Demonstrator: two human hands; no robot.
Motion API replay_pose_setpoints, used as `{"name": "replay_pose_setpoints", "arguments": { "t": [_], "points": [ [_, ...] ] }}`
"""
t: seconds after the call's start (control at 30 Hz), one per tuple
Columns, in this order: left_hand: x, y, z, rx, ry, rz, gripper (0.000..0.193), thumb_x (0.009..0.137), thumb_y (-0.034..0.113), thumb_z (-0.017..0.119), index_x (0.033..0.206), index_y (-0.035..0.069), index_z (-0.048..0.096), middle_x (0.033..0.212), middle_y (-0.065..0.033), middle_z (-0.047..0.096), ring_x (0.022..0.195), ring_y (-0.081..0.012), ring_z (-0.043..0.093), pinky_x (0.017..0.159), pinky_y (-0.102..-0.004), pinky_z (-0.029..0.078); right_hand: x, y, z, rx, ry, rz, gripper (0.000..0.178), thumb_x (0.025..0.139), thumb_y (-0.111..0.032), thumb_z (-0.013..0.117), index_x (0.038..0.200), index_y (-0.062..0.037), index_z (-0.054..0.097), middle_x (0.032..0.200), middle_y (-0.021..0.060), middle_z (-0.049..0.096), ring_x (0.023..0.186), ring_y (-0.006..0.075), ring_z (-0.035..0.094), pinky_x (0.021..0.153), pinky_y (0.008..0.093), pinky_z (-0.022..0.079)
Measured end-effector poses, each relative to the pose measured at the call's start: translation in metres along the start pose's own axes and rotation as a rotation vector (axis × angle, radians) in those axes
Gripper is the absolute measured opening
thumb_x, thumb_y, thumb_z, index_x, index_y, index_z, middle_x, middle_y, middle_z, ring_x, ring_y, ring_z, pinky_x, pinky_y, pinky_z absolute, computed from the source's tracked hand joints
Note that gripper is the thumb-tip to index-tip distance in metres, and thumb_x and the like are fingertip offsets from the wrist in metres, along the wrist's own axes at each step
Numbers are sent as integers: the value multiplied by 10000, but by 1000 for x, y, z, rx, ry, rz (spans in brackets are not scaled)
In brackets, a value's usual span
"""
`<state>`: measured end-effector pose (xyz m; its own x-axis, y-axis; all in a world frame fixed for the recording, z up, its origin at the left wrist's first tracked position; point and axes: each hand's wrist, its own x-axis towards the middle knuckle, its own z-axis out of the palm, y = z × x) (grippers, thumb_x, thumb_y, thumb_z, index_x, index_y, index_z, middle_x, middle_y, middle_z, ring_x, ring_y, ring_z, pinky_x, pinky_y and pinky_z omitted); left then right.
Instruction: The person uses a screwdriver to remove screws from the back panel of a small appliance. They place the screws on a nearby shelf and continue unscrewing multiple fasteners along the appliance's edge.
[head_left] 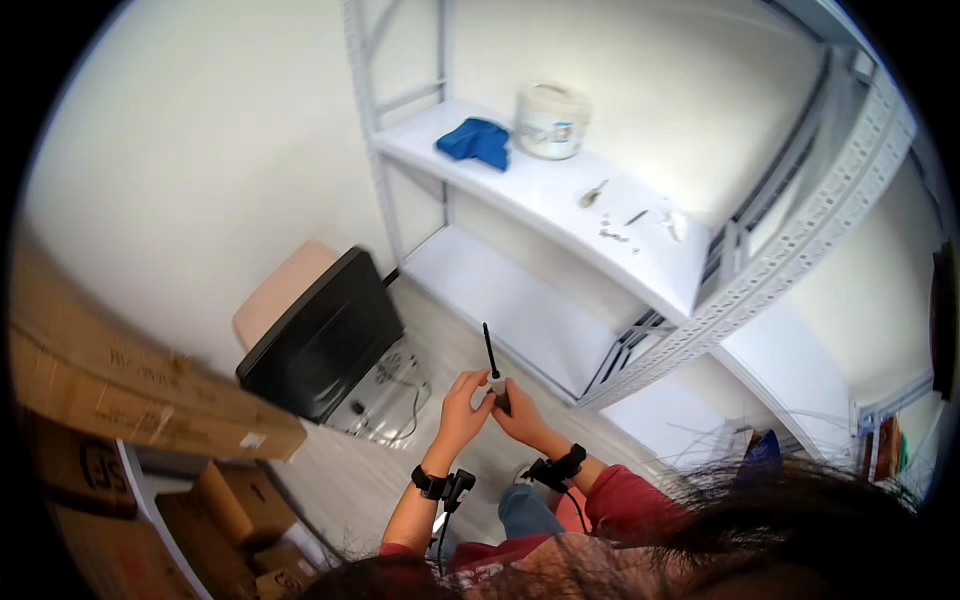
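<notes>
In front of my body my left hand [464,410] and my right hand [522,415] meet, fingers closed around the lower end of a small device with a thin black rod [490,350]. The rod points up and away from me, and a pale grey part [497,385] shows at its base between my fingertips. My palms hide the rest of the device, so its exact kind is unclear. Both wrists carry black straps with small modules and cables.
Ahead, a grey metal rack's upper shelf [420,140] holds a blue cloth [475,142], a white bucket [553,122], a small brush-like tool [590,197], a dark stick [637,217] and small bits. A black-faced panel [325,335] stands left on the floor. Cardboard boxes [150,385] line the left side.
</notes>
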<state>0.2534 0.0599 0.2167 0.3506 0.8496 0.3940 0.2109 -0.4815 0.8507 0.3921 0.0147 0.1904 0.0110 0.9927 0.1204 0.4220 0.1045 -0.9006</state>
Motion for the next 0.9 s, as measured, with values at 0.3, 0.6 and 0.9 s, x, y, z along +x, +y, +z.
{"name": "replay_pose_setpoints", "arguments": {
  "t": [0.3,0.6,0.9],
  "points": [
    [111,60,155,-81,-70,150,249,735,1,618,978,53,609,885,-89,584,800,-225,573,654,-300,453,8,15,-209,-257,396,101,321,703,-157,677,878,-15,448,701,209,558,672,386,562,587,413,429],
    [187,26,219,-34,-116,115,217,738,2,620,948,55,616,900,-72,600,746,-170,595,625,-280,456,36,79,-289,-270,589,234,255,685,-141,678,822,-14,504,732,142,622,702,326,612,622,377,469],
    [314,-56,258,-155,-171,-42,272,736,17,630,1003,62,608,908,-78,619,709,-144,595,603,-241,466,129,122,-342,-275,704,272,270,654,-131,696,820,-19,515,746,120,624,696,282,614,643,341,469]
  ]
}}
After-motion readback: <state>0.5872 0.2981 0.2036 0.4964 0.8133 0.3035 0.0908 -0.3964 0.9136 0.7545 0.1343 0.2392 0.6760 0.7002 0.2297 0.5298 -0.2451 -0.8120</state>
